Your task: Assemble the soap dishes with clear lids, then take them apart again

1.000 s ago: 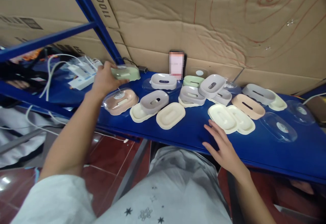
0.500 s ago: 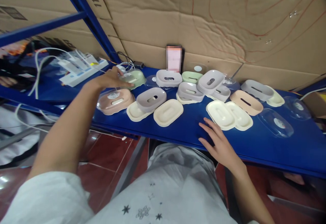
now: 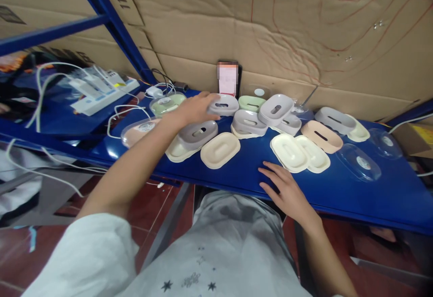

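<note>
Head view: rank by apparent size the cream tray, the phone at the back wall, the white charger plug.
1. Cream tray, largest.
2. Phone, smaller in frame, but it stands farther from the camera, so this order is unsure.
3. White charger plug, clearly smallest.

The left arm stretches forward and to the right, bare from a white sleeve, and the left hand point(image 3: 196, 107) is held palm down with the fingers loosely spread and closed on nothing. The right hand point(image 3: 286, 191) lies flat, palm down, fingers spread and pointing left, with the forearm angling back toward the body.
</note>
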Demonstrator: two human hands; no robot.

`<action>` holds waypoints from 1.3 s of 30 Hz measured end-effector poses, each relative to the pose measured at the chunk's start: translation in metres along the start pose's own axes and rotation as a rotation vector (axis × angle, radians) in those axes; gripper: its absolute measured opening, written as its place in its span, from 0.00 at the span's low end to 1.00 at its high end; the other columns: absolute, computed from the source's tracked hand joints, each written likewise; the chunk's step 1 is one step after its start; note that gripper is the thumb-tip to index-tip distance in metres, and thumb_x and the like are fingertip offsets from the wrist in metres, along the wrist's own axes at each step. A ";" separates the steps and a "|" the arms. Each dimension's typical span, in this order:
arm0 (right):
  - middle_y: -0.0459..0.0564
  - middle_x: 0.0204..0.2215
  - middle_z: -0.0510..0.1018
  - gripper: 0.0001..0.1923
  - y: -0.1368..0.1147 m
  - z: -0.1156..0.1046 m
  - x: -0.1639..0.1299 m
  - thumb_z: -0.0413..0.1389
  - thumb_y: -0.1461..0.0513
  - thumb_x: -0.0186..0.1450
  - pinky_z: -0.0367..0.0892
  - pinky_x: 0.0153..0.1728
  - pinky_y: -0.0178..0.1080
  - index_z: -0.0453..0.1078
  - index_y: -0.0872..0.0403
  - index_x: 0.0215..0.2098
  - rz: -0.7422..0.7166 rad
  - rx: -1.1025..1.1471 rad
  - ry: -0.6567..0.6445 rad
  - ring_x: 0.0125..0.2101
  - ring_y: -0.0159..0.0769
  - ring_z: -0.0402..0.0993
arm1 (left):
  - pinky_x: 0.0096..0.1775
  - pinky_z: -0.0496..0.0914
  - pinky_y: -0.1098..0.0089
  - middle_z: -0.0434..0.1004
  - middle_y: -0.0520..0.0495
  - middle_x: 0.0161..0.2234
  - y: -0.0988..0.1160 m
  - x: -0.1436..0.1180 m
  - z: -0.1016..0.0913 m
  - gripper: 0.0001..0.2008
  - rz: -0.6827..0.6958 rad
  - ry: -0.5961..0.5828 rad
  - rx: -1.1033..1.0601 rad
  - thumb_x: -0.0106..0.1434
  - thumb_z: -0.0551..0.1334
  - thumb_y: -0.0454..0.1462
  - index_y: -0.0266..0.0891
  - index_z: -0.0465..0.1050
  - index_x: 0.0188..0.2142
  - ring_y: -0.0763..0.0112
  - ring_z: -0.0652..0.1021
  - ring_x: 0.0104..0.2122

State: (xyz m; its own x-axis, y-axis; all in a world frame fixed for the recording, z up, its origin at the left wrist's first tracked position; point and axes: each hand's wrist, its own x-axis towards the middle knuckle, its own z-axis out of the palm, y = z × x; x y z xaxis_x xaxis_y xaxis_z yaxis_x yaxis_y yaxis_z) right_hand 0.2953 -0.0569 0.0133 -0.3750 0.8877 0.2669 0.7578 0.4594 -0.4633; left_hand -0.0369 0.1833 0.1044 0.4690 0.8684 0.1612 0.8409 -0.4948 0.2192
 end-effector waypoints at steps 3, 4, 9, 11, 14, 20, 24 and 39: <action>0.55 0.69 0.73 0.21 0.001 0.001 0.000 0.55 0.55 0.79 0.70 0.68 0.62 0.70 0.45 0.69 -0.011 -0.004 0.009 0.68 0.51 0.71 | 0.62 0.72 0.49 0.72 0.36 0.65 -0.006 0.007 0.006 0.20 -0.054 0.018 0.023 0.66 0.72 0.42 0.39 0.78 0.55 0.48 0.80 0.59; 0.55 0.69 0.73 0.21 0.002 0.001 0.000 0.55 0.55 0.79 0.70 0.68 0.62 0.70 0.45 0.69 -0.014 -0.006 0.007 0.68 0.51 0.71 | 0.63 0.71 0.50 0.72 0.36 0.65 -0.008 0.004 0.003 0.17 -0.060 0.034 0.026 0.68 0.70 0.42 0.38 0.78 0.53 0.49 0.79 0.60; 0.54 0.74 0.66 0.29 -0.001 0.001 -0.002 0.55 0.56 0.79 0.69 0.69 0.62 0.61 0.41 0.76 -0.008 -0.004 0.007 0.71 0.52 0.66 | 0.66 0.70 0.52 0.76 0.38 0.62 0.013 -0.049 -0.014 0.14 0.032 0.276 -0.051 0.74 0.65 0.44 0.38 0.76 0.53 0.54 0.77 0.63; 0.55 0.78 0.57 0.37 -0.003 0.001 -0.002 0.57 0.56 0.78 0.66 0.71 0.63 0.50 0.39 0.80 -0.023 -0.016 0.079 0.75 0.55 0.58 | 0.66 0.71 0.51 0.76 0.39 0.63 0.040 -0.086 -0.008 0.13 0.159 0.345 -0.123 0.74 0.66 0.44 0.41 0.76 0.52 0.55 0.77 0.63; 0.53 0.81 0.47 0.45 -0.004 0.000 -0.004 0.61 0.56 0.76 0.61 0.72 0.68 0.42 0.36 0.82 -0.099 -0.057 0.188 0.78 0.60 0.49 | 0.66 0.74 0.51 0.75 0.40 0.64 0.084 -0.138 0.023 0.11 0.312 0.306 -0.219 0.76 0.65 0.42 0.44 0.76 0.54 0.54 0.76 0.66; 0.50 0.67 0.76 0.31 -0.001 0.001 -0.002 0.61 0.59 0.76 0.67 0.71 0.64 0.63 0.39 0.75 -0.161 -0.035 0.138 0.74 0.55 0.61 | 0.67 0.71 0.41 0.69 0.31 0.70 0.113 -0.172 0.090 0.25 0.269 0.322 -0.188 0.74 0.67 0.45 0.44 0.68 0.67 0.43 0.70 0.71; 0.52 0.66 0.77 0.26 0.000 0.003 -0.001 0.60 0.60 0.76 0.67 0.70 0.66 0.68 0.42 0.71 -0.054 0.015 0.268 0.73 0.54 0.63 | 0.69 0.65 0.33 0.75 0.33 0.65 0.104 -0.170 0.098 0.25 0.173 0.298 -0.143 0.75 0.66 0.43 0.43 0.68 0.68 0.41 0.71 0.70; 0.54 0.71 0.71 0.26 -0.015 0.005 0.010 0.55 0.63 0.78 0.66 0.73 0.60 0.66 0.48 0.72 -0.199 -0.069 0.038 0.76 0.50 0.57 | 0.62 0.78 0.45 0.57 0.31 0.74 0.095 -0.175 0.104 0.41 0.208 0.362 -0.426 0.66 0.75 0.44 0.51 0.60 0.73 0.46 0.74 0.67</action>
State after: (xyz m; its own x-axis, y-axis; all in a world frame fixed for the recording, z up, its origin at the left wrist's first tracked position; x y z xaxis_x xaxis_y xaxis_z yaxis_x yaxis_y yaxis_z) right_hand 0.2779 -0.0550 0.0183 -0.5014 0.7773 0.3800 0.7063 0.6214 -0.3391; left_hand -0.0107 -0.0127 -0.0031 0.4270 0.7227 0.5435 0.5237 -0.6876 0.5029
